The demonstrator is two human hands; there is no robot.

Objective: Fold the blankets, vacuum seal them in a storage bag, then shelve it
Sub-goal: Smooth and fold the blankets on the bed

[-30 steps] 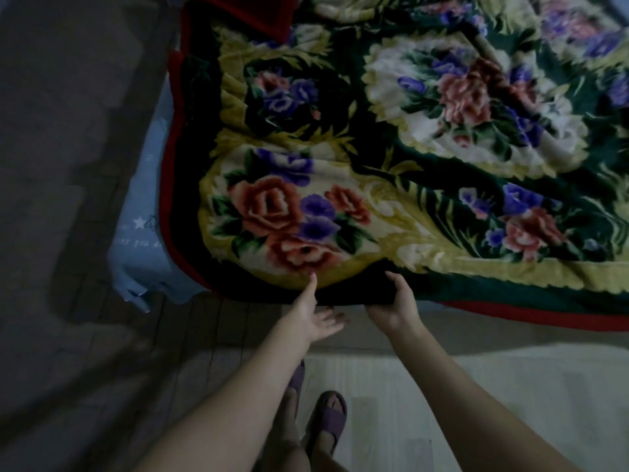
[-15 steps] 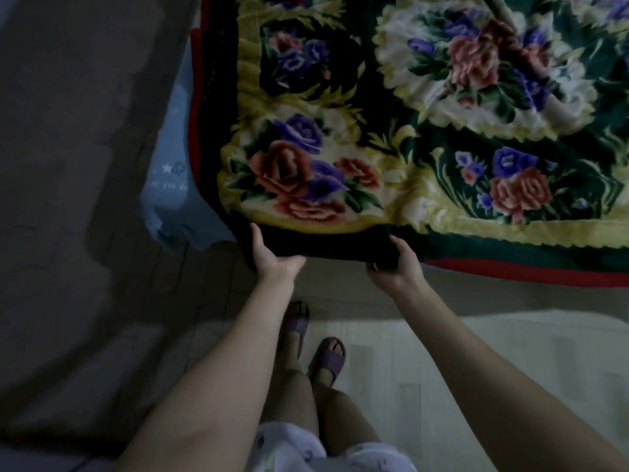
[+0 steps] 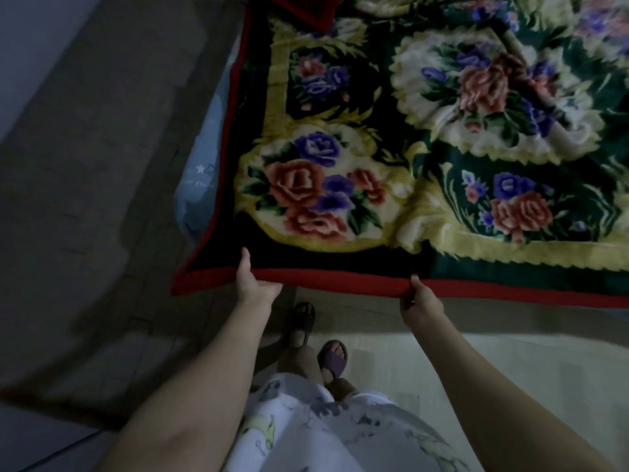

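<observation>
Both hands are pinching the red hem of the floral blanket (image 3: 442,137) filling the upper right of the frame: left hand (image 3: 253,286) near the corner, right hand (image 3: 420,303) further along, likely stretching that edge straight for folding.

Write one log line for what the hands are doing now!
step: fold blanket | left hand: grips red edge | right hand: grips red edge | floral blanket: spread flat, not yet folded

We count one floral blanket (image 3: 391,172) | one blue sheet (image 3: 200,178) beneath it | two hands (image 3: 253,287) (image 3: 422,303) | two purple slippers (image 3: 304,321) (image 3: 333,361) | one bed, mostly covered.
</observation>
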